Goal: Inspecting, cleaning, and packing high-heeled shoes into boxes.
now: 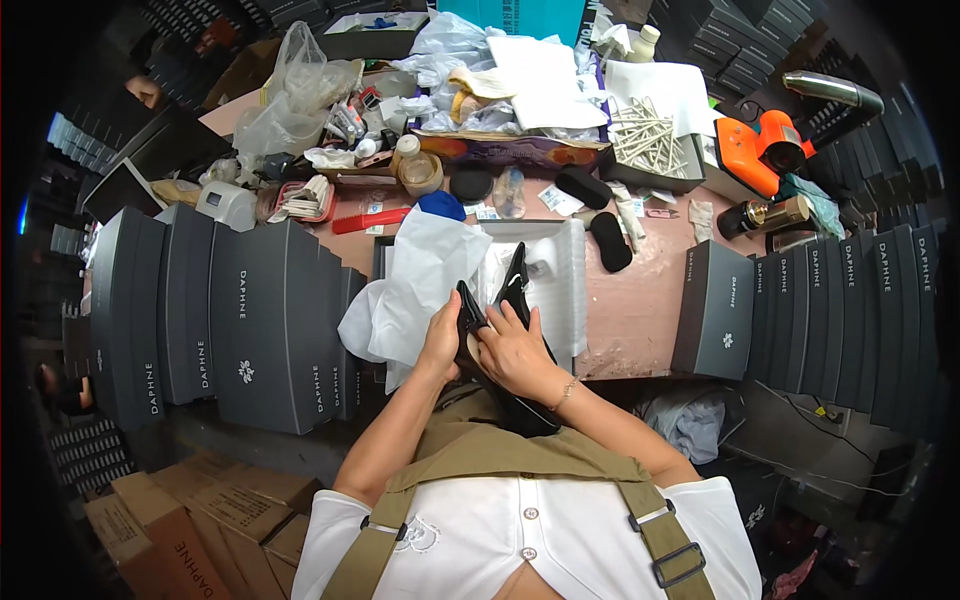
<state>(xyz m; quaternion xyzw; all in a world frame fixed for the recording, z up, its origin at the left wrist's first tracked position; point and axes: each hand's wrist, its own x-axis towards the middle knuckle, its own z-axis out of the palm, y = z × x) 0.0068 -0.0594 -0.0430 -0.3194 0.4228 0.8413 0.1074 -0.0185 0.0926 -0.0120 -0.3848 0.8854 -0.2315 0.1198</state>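
At the centre of the frame I am holding a black boot [505,330] upright between both hands. My left hand [440,338] is closing around its left edge, fingers wrapped on the leather, while my right hand [512,352] is pressing flat against its front, fingers together. The boot's shaft is running down toward my apron. White wrapping paper [420,280] is lying just left of my left hand, over an open shoebox [570,270]
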